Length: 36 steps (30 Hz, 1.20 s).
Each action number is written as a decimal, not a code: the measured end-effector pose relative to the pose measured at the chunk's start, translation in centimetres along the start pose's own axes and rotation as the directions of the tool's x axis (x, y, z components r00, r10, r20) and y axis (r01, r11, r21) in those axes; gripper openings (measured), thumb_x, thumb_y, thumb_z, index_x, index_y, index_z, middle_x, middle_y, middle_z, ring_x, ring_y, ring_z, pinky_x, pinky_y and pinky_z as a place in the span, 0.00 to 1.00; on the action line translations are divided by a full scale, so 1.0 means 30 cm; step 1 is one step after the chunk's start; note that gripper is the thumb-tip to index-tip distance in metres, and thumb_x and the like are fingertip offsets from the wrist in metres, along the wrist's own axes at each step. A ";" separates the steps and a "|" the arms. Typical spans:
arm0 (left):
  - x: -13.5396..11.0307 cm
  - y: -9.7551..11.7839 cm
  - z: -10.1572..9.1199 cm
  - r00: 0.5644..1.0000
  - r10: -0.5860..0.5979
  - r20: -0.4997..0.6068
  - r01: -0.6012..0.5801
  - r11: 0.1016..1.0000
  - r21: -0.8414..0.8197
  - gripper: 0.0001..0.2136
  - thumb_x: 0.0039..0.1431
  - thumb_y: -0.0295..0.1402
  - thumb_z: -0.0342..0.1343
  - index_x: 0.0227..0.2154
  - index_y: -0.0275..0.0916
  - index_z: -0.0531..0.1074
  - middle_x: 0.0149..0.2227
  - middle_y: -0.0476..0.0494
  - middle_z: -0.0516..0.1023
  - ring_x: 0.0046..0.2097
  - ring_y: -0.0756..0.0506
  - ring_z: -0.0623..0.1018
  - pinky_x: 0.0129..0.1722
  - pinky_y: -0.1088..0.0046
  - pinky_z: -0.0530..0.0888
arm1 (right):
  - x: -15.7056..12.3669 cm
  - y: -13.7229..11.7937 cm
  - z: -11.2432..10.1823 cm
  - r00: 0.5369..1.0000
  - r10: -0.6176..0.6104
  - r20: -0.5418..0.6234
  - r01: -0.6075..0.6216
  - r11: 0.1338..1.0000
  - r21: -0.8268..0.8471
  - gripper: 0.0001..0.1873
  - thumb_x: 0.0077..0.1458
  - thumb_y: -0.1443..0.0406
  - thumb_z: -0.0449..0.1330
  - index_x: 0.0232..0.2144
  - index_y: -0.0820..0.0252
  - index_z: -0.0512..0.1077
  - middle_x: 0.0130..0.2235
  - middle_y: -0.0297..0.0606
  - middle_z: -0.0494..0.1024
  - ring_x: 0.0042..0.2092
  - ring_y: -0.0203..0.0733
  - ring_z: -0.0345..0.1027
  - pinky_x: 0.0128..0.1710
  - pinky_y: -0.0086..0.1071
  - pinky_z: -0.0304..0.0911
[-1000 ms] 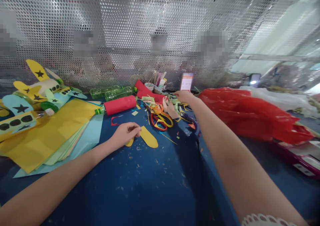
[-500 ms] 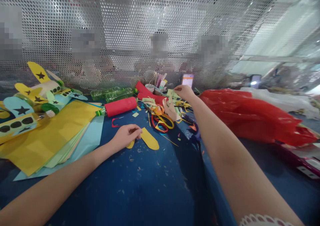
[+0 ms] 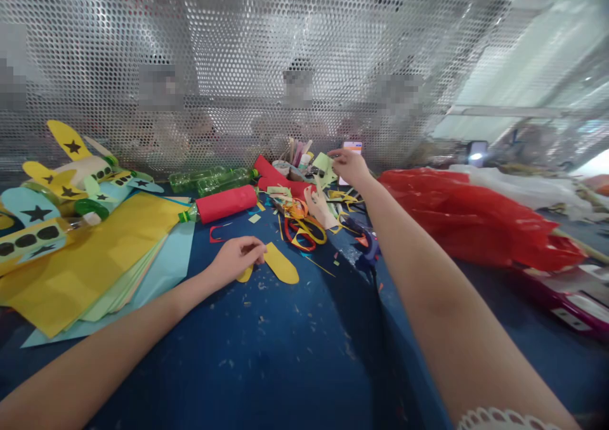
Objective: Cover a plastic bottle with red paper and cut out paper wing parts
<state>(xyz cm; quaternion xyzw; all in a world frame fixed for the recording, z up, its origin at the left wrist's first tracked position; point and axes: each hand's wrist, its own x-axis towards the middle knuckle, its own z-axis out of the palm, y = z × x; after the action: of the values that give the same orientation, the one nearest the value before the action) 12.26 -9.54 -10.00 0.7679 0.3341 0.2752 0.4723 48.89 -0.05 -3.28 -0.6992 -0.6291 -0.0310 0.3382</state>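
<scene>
My left hand (image 3: 238, 259) is closed in a pinch on a yellow paper cutout. The cutout's rounded end (image 3: 282, 265) lies to the right of the fingers, and more yellow paper (image 3: 245, 274) shows beneath them. Farther off, my right hand (image 3: 349, 165) pinches a pale green paper scrap (image 3: 326, 167) above the pile of offcuts. Below it are a cream paper scrap (image 3: 320, 207) and scissors with red and orange handles (image 3: 301, 234). A red-wrapped bottle (image 3: 226, 204) lies on its side beyond my left hand.
Paper sheets (image 3: 90, 252) and decorated bottle planes (image 3: 35, 240) occupy the left. Green bottles (image 3: 223, 181) lie at the back before a perforated metal screen (image 3: 247, 49). A glue gun (image 3: 368, 247), its cord trailing, and a red plastic bag (image 3: 466, 217) are on the right. A phone (image 3: 353, 146) stands behind.
My right hand has risen slightly, and the pale green scrap has lifted and turned with it. My left hand stays on the yellow cutout. The whole view has shifted slightly.
</scene>
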 end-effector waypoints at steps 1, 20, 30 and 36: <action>0.000 0.000 0.000 1.000 -0.003 0.000 0.003 1.000 0.000 0.12 0.57 0.41 0.52 0.29 0.38 0.72 0.26 0.46 0.77 0.30 0.48 0.76 0.35 0.71 0.73 | -0.008 -0.009 0.012 0.999 0.005 0.050 -0.004 1.000 -0.021 0.28 0.48 0.72 0.50 0.52 0.68 0.70 0.37 0.44 0.81 0.32 0.42 0.73 0.34 0.34 0.69; -0.031 0.003 0.002 0.944 0.276 -0.182 -0.210 0.926 0.314 0.13 0.63 0.38 0.46 0.34 0.39 0.73 0.34 0.44 0.79 0.39 0.44 0.77 0.44 0.65 0.71 | -0.402 -0.417 0.109 0.897 -0.441 0.042 0.442 0.886 -0.137 0.11 0.59 0.63 0.53 0.34 0.59 0.75 0.37 0.44 0.77 0.41 0.49 0.70 0.44 0.41 0.65; -0.037 -0.019 -0.041 0.845 0.299 -0.443 -0.195 0.944 0.265 0.20 0.69 0.38 0.34 0.37 0.39 0.72 0.37 0.43 0.78 0.43 0.46 0.76 0.49 0.66 0.70 | -0.638 -0.470 0.195 0.721 -0.646 0.252 0.628 0.762 0.157 0.12 0.62 0.66 0.49 0.38 0.61 0.73 0.38 0.45 0.78 0.39 0.47 0.70 0.42 0.41 0.68; -0.067 0.033 -0.205 0.942 0.212 -0.259 -0.018 0.805 0.593 0.12 0.63 0.35 0.48 0.32 0.39 0.75 0.37 0.44 0.80 0.41 0.44 0.77 0.45 0.66 0.71 | -0.633 -0.442 0.217 0.712 -0.667 0.220 0.652 0.744 0.146 0.12 0.59 0.68 0.52 0.42 0.63 0.74 0.43 0.46 0.78 0.42 0.48 0.69 0.47 0.44 0.68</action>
<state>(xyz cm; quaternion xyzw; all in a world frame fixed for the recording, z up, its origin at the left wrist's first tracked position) 6.72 -8.09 -6.84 0.8409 0.4247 0.3059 0.1375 30.52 -13.29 -11.43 -0.4165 -0.8759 -0.0401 0.2402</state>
